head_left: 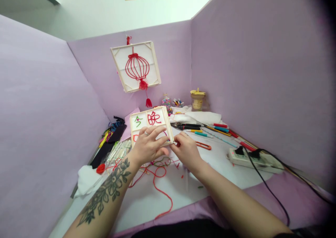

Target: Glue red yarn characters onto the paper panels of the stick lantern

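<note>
A small wooden-framed panel [151,120] with red and green yarn characters is tilted up above the table. My left hand [148,145] lies over its lower half, fingers curled round it, a ring on one finger. My right hand [187,150] pinches the panel's lower right corner, fingers pressed together. Loose red yarn [159,182] trails on the white table below both hands.
A framed red yarn lantern [136,67] hangs on the purple back wall. Scissors [183,126], pens [215,128] and a jar [197,100] lie at the back right. A white power strip [252,158] with black cables sits right. Pouches [111,136] and white cloth lie left.
</note>
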Demonstrator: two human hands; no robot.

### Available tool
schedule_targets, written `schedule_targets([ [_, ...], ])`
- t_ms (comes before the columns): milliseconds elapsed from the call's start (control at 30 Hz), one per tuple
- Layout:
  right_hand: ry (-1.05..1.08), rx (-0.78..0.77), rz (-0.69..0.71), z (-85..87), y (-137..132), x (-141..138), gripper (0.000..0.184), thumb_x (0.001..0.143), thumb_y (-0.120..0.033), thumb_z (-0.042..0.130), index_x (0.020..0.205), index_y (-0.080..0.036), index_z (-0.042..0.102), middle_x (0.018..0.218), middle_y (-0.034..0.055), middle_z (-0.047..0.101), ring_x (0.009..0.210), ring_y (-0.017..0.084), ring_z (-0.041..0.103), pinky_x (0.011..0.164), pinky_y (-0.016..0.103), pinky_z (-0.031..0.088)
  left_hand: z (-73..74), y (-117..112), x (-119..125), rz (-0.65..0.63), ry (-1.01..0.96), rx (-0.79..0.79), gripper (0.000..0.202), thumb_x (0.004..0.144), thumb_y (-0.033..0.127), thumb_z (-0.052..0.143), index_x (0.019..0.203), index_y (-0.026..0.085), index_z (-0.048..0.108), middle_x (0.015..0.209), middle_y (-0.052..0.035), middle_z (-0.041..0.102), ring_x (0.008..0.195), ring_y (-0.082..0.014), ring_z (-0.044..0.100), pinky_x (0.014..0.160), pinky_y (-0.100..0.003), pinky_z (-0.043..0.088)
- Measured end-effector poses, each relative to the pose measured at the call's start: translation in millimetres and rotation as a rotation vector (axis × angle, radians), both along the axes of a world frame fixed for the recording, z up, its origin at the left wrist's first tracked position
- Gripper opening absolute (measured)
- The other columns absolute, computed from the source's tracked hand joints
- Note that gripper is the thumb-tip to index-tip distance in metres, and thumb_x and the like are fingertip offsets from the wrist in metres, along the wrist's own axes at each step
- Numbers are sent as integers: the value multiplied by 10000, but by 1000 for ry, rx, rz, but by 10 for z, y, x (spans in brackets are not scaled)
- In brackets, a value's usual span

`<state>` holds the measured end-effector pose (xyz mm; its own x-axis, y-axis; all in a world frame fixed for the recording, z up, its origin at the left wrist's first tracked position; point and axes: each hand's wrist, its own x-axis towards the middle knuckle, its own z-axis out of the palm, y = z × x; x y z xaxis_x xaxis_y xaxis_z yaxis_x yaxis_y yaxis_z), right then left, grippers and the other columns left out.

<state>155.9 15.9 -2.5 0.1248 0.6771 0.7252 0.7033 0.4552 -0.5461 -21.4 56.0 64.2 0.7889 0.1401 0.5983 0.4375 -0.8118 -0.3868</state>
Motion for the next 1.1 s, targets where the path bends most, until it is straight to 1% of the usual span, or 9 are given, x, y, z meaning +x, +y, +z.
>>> schedule_targets([
  [200, -8, 9, -5, -4, -1, -3, 171, 759, -118, 595, 649, -203, 496, 672, -9, 496, 605, 142, 461, 585, 260, 348, -1, 0, -20, -23, -19, -44, 400, 868, 593, 505, 1084, 310, 686, 1251, -70, 622, 1092, -259, 536, 946, -407, 309],
  [300, -3, 7, -4, -4, -3, -5, 167, 759, -116, 593, 651, -202, 498, 674, -7, 496, 604, 141, 465, 583, 258, 350, -13, 2, -29, -44, -9, -26, 410, 874, 595, 492, 1080, 299, 686, 1224, -78, 633, 1086, -254, 541, 937, -404, 316],
  [467, 2, 7, 0, -10, 1, -2, 170, 770, -128, 592, 653, -205, 497, 677, -9, 494, 613, 144, 468, 587, 260, 355, -29, 12, -35, -34, -8, -60, 399, 850, 617, 516, 1070, 334, 690, 1209, -59, 639, 1091, -254, 541, 939, -403, 313],
  [633, -3, -1, 2, -11, 6, 3, 167, 770, -124, 594, 655, -201, 502, 679, -10, 493, 628, 148, 473, 600, 263, 354, -14, 5, -24, -91, -9, -44, 417, 866, 620, 486, 1059, 315, 694, 1193, -63, 650, 1076, -246, 549, 932, -398, 317],
  [767, -11, 1, 3, -10, 5, 6, 158, 772, -126, 590, 660, -201, 508, 680, -7, 499, 639, 152, 479, 607, 264, 355, -3, 7, -26, -66, 24, -68, 418, 859, 624, 493, 1056, 317, 696, 1201, -65, 645, 1087, -245, 541, 948, -395, 321],
  [900, -5, 3, 4, -15, 4, 5, 150, 772, -131, 587, 662, -200, 512, 686, -4, 506, 619, 145, 477, 589, 259, 354, -8, 20, -39, -41, 9, -115, 415, 838, 635, 517, 1052, 330, 700, 1208, -58, 639, 1082, -242, 543, 953, -392, 329],
  [1033, -4, 10, -1, -15, 7, 0, 158, 768, -128, 585, 655, -204, 504, 679, -6, 504, 622, 148, 476, 593, 261, 357, -6, 16, -38, -91, 11, -103, 418, 870, 616, 478, 1050, 310, 698, 1214, -68, 635, 1089, -247, 542, 943, -397, 344],
  [1100, -4, 8, -5, -11, 8, 0, 162, 765, -126, 584, 653, -206, 500, 675, -6, 502, 626, 151, 477, 593, 262, 355, 13, 6, -44, -130, -49, -99, 424, 912, 580, 421, 1038, 281, 694, 1203, -83, 634, 1084, -243, 550, 935, -400, 362],
])
